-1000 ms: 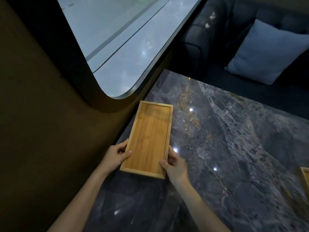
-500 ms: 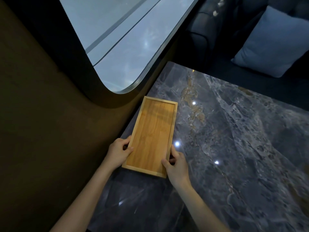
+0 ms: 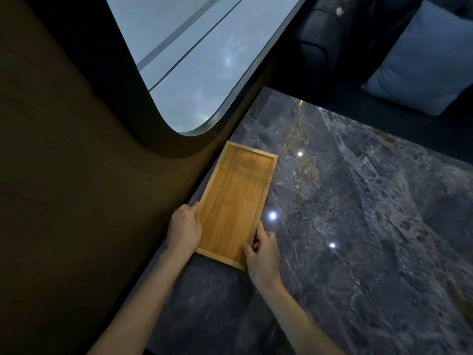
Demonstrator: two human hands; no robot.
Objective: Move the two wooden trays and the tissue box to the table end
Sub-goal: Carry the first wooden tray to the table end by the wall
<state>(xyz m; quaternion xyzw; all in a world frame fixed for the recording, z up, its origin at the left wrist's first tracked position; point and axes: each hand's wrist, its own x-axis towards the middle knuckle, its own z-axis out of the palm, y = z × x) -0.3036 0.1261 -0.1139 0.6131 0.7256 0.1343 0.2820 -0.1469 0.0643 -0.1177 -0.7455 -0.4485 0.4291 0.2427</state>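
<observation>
Left grip: the left hand (image 3: 184,228) is pressed against the near left rim of the wooden tray (image 3: 236,202), fingers curled over the long edge and the thumb laid along its top.
Right grip: the right hand (image 3: 262,253) is clamped on the near right corner, thumb on the inside of the rim, fingers folded against the outer wall.
Held thing: the tray is pinched between both hands at its near end only; the far end is left free.
Tray contents: nothing is seen inside; the floor is bare wood.
Tray make: a long, shallow rectangle of honey-coloured wood is shown, with a thin raised rim paler than the grained floor.
Tray position: it is laid lengthwise along the left edge of the table (image 3: 371,239), its far end pointed toward the table's far corner; whether it is resting flat or slightly lifted cannot be told.
Table surface: a polished dark grey marble with pale and rust veins is seen, bright light spots reflected in it.
Left surroundings: a dark curved wall (image 3: 76,175) and a rounded window (image 3: 192,60) are met beside the table edge.
Far side: a dark sofa (image 3: 320,39) with a pale blue cushion (image 3: 419,60) is placed beyond the table end, well apart from the tray.
</observation>
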